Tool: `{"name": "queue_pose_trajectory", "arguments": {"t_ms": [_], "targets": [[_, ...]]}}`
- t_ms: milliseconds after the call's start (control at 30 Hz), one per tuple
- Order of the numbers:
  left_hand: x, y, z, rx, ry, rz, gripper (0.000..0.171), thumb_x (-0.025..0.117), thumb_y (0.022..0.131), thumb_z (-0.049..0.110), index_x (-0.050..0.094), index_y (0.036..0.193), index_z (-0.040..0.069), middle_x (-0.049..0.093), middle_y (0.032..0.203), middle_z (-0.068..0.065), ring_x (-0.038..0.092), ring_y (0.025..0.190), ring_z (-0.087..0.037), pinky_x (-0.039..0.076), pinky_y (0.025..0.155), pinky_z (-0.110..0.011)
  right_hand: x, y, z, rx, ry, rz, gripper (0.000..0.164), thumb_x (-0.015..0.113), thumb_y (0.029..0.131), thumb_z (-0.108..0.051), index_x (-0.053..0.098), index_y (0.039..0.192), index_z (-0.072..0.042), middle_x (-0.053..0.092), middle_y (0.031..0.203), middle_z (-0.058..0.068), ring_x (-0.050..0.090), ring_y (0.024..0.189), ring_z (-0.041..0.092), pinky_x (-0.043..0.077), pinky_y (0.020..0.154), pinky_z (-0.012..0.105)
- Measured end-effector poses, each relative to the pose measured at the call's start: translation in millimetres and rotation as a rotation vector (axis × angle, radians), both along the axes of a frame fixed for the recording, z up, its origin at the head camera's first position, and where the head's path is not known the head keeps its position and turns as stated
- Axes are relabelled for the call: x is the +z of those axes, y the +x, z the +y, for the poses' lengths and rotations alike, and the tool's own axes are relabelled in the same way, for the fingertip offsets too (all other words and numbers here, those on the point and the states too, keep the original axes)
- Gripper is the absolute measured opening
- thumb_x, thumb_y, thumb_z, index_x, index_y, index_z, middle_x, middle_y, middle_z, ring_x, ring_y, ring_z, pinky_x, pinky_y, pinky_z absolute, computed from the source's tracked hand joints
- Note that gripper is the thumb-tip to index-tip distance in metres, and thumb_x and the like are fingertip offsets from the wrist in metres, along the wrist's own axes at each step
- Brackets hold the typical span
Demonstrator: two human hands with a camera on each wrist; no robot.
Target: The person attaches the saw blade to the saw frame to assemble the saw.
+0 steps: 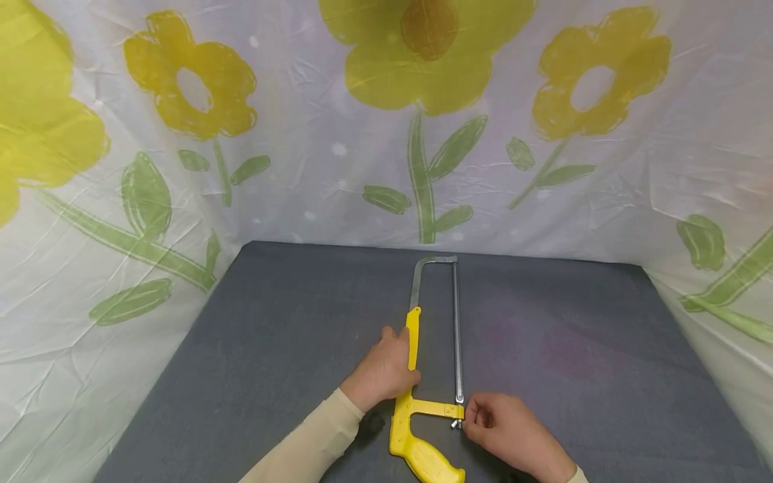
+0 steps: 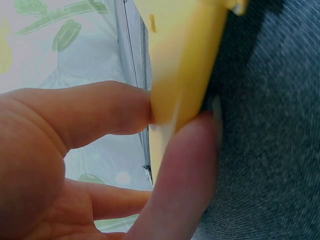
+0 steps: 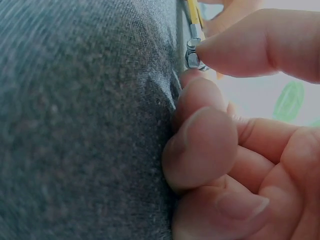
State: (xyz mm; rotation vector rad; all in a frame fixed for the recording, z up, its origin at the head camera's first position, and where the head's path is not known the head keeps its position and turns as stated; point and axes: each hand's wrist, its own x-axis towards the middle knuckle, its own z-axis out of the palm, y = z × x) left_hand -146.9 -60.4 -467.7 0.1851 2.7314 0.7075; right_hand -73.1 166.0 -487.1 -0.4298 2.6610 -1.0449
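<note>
A hacksaw with a yellow handle point(image 1: 431, 459) and a silver front frame point(image 1: 417, 278) lies lengthwise on the dark cloth, handle toward me. Its blade point(image 1: 457, 329) runs along the right side. My left hand point(image 1: 386, 365) pinches the yellow frame point(image 2: 185, 65) between thumb and fingers, above the handle. At the blade's near end, my right hand point(image 1: 510, 426) has its fingers bent around the small metal wing nut point(image 3: 193, 54). One fingertip touches the nut's side in the right wrist view, with another finger just beneath it.
Dark grey cloth point(image 1: 272, 349) covers the table under the saw. A white curtain point(image 1: 290, 147) with yellow flowers hangs behind the table and along both sides. Part of a small dark object point(image 1: 371, 426) shows beneath the left wrist.
</note>
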Motion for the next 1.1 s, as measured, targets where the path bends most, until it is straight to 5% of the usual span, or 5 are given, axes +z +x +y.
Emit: {"name": "queue_pose_trajectory", "arguments": {"t_ms": [333, 567, 733, 1100], "targets": [[0.1, 0.6, -1.5, -0.008, -0.004, -0.007, 0.09, 0.079, 0.084, 0.022, 0.031, 0.157, 0.0, 0.043, 0.133, -0.024, 0.056, 0.073, -0.02, 0.052, 0.06, -0.03, -0.2, 1.1, 1.4, 0.031, -0.039, -0.066, 0.018, 0.075, 0.08, -0.018, 0.061, 0.074, -0.027, 0.051, 0.059, -0.015, 0.044, 0.052, -0.001, 0.037, 0.049, 0.02], [2.2, 0.7, 0.0, -0.007, 0.006, -0.001, 0.09, 0.079, 0.083, 0.02, 0.031, 0.156, -0.001, 0.044, 0.13, -0.023, 0.055, 0.072, -0.02, 0.052, 0.061, -0.03, 1.7, 0.1, 0.4, -0.004, 0.0, -0.158, 0.023, 0.076, 0.085, -0.042, 0.062, 0.074, -0.027, 0.053, 0.06, -0.013, 0.044, 0.05, 0.003, 0.034, 0.047, 0.022], [1.4, 1.3, -0.4, -0.012, -0.005, 0.01, 0.09, 0.08, 0.083, 0.021, 0.032, 0.156, -0.001, 0.045, 0.13, -0.023, 0.055, 0.072, -0.019, 0.053, 0.061, -0.029, 1.9, 0.6, -4.3, -0.04, 0.045, -0.141, 0.034, 0.074, 0.084, -0.056, 0.06, 0.07, -0.028, 0.049, 0.057, -0.013, 0.042, 0.05, 0.005, 0.032, 0.047, 0.023], [-0.4, 1.0, 1.3, 0.012, -0.011, -0.003, 0.091, 0.081, 0.083, 0.022, 0.031, 0.157, 0.001, 0.045, 0.128, -0.021, 0.055, 0.074, -0.019, 0.055, 0.063, -0.03, 2.4, 0.7, -7.1, -0.06, 0.076, -0.108, 0.037, 0.073, 0.084, -0.06, 0.059, 0.069, -0.028, 0.046, 0.056, -0.013, 0.04, 0.049, 0.004, 0.03, 0.047, 0.023]]}}
